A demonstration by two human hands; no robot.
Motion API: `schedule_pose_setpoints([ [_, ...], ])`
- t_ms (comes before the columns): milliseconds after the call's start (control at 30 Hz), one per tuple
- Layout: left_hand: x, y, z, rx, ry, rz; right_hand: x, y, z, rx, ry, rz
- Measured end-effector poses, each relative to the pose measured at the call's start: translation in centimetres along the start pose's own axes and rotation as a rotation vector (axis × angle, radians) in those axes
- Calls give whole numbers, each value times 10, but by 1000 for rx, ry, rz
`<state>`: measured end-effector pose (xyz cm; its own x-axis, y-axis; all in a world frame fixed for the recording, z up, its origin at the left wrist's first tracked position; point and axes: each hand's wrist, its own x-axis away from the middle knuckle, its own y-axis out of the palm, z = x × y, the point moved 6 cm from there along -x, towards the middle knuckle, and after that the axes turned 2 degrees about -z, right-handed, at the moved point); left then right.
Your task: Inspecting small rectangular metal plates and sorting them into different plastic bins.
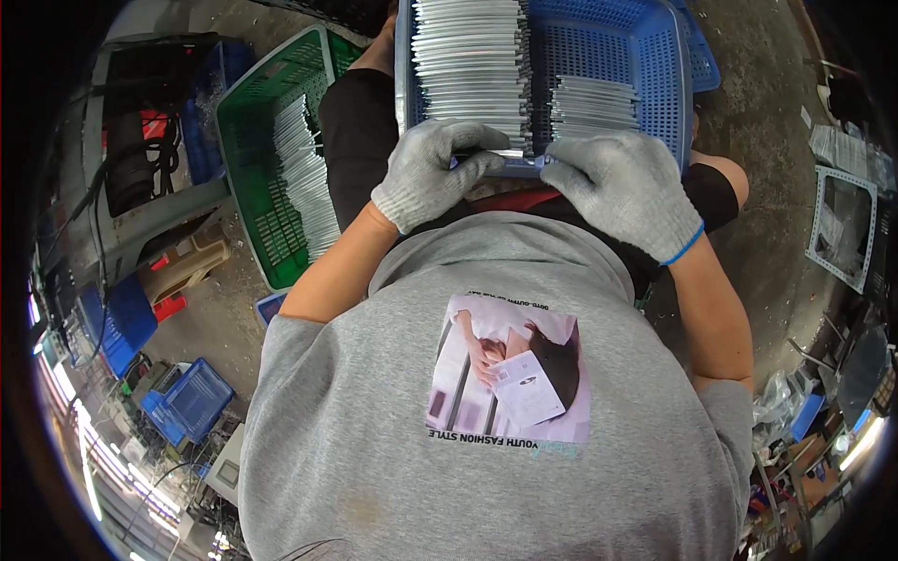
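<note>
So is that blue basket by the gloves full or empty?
Partly full: the blue basket has silvery strips stacked inside, but bare mesh shows too.

"What's all that over on the left?"

"A grey metal machine frame (140,222), with a tangle of black cables (166,154) in it. Just past it I see a tan wooden stand (195,265), and near that something red (168,307) I can't make out."

"And the blue plastic crate (198,402)?"

"Same side, farther along."

"What about the right?"

"Bare concrete floor (758,122), all scuffed, then a pale metal frame (814,213) with holes punched along its edges. Clear plastic bags (776,400) are bunched up beyond, near a glowing strip light (862,443)."
</note>
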<state>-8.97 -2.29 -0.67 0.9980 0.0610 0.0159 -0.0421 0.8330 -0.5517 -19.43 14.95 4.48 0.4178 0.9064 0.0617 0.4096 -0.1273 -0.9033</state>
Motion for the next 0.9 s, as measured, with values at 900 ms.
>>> schedule_pose_setpoints([
  [900,-35,54,-93,-599,-63,-189,24,70,94,-183,422,150],
])
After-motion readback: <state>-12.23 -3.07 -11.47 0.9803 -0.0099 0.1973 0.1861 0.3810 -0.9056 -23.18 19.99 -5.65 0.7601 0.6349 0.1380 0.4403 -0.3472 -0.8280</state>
